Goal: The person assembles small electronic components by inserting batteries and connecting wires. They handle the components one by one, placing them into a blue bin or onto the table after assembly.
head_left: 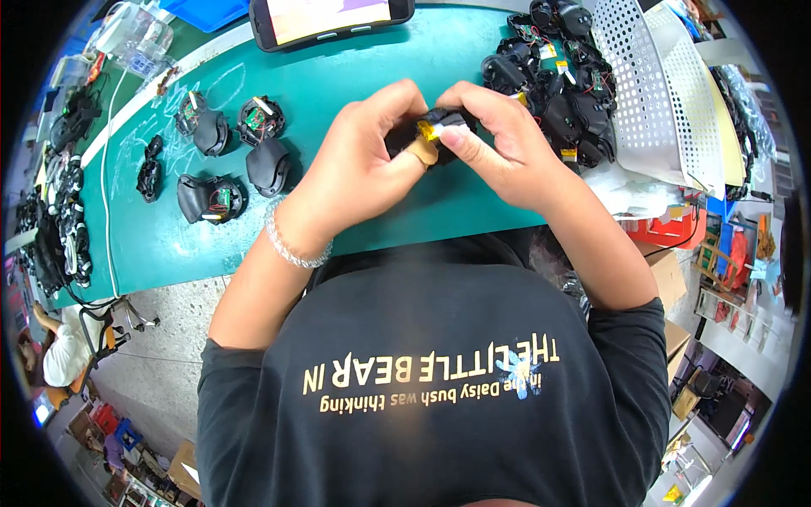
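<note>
Above the near part of the green table, both my hands grip one black plastic housing, which looks like a headphone earcup. My left hand curls round its left side; the thumb, with a tan cover on its tip, presses near a small battery with yellow tape. From the other side my right hand closes on the housing, its thumb against the battery's edge. My fingers hide most of the housing. To the left lie several similar housings, some showing green circuit boards.
A phone with a lit screen stands at the far edge. On the right, many black housings with wires and batteries are heaped beside a perforated metal basket. A narrow black part lies far left. A person sits beyond the table's left end.
</note>
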`<act>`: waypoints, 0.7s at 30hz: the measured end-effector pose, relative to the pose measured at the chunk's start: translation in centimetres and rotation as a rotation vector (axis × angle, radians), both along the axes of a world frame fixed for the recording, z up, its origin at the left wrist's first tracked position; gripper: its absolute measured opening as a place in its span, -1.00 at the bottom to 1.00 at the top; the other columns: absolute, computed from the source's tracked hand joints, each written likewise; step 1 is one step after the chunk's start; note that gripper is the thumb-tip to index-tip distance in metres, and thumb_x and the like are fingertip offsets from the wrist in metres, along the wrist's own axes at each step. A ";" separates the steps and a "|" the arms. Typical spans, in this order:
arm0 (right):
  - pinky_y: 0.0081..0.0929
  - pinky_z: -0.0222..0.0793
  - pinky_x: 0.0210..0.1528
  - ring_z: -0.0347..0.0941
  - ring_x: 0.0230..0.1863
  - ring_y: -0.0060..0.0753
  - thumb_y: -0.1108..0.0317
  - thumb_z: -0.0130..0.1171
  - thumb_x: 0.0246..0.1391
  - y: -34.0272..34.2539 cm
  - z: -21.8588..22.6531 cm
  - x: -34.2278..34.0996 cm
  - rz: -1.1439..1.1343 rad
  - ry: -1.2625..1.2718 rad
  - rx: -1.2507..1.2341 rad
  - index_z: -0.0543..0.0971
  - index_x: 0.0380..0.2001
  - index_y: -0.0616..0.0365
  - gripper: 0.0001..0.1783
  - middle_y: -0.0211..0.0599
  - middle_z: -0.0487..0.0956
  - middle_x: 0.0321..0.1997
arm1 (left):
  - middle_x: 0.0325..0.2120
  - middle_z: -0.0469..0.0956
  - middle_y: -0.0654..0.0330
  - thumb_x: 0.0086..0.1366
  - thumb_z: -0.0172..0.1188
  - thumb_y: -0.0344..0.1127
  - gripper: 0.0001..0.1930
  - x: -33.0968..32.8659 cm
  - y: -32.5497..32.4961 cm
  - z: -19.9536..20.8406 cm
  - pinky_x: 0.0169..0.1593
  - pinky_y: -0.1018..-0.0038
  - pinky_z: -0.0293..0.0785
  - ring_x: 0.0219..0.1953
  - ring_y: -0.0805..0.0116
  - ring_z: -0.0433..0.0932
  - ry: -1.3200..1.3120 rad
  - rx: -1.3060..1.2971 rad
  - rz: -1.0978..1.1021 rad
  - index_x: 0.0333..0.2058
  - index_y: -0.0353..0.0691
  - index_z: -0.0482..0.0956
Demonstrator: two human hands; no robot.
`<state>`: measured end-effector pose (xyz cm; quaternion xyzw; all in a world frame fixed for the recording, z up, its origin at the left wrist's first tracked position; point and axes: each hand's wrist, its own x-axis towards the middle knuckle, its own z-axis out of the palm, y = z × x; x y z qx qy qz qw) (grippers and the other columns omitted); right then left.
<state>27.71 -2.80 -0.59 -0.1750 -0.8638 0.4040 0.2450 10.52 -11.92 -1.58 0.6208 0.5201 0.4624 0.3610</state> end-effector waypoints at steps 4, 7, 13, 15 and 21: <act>-0.44 0.29 -0.37 0.36 -0.48 -0.24 0.22 0.11 0.10 -0.5 0.1 -0.6 0.092 0.080 -0.075 0.44 -0.36 0.24 -0.73 -0.19 0.41 -0.50 | -0.66 0.29 0.03 0.00 0.13 -0.51 -0.83 -0.1 -1.0 0.3 -0.53 0.46 0.25 -0.65 0.29 0.25 0.019 0.100 0.043 -0.44 -0.33 0.32; -0.44 0.27 -0.41 0.35 -0.49 -0.24 0.25 0.12 0.09 -1.2 -0.3 -0.9 0.130 0.092 -0.093 0.43 -0.40 0.24 -0.76 -0.19 0.41 -0.50 | -0.66 0.30 0.04 0.00 0.13 -0.51 -0.84 -0.2 -2.0 0.4 -0.53 0.46 0.25 -0.65 0.28 0.26 0.029 0.099 0.041 -0.44 -0.33 0.31; -0.21 0.37 -0.31 0.48 -0.28 -0.04 0.11 0.13 0.05 -1.5 -0.5 -1.6 0.069 -0.194 0.013 0.45 -0.24 0.17 -0.64 -0.12 0.51 -0.34 | -0.60 0.38 -0.03 0.02 0.11 -0.51 -0.80 -1.2 -2.5 -0.8 -0.46 0.37 0.34 -0.58 0.08 0.40 0.172 0.057 0.092 -0.33 -0.32 0.36; -0.29 0.37 -0.22 0.44 -0.19 -0.05 0.17 0.17 0.03 -0.7 0.7 -1.1 -0.006 -0.141 0.351 0.35 -0.02 0.14 -0.51 -0.16 0.46 -0.20 | -0.51 0.50 -0.06 0.01 0.10 -0.51 -0.68 -1.6 -2.7 -0.8 -0.40 0.36 0.41 -0.53 0.06 0.49 0.282 0.024 0.203 -0.19 -0.30 0.38; -0.36 0.39 -0.18 0.49 -0.23 -0.18 0.16 0.21 -0.01 11.5 9.3 5.3 -0.426 0.066 0.481 0.42 -0.06 0.10 -0.54 -0.25 0.53 -0.35 | -0.58 0.46 0.00 0.09 0.05 -0.54 -0.73 -5.3 -3.8 -0.8 -0.39 0.41 0.35 -0.55 0.26 0.44 0.330 -0.106 0.323 -0.18 -0.31 0.41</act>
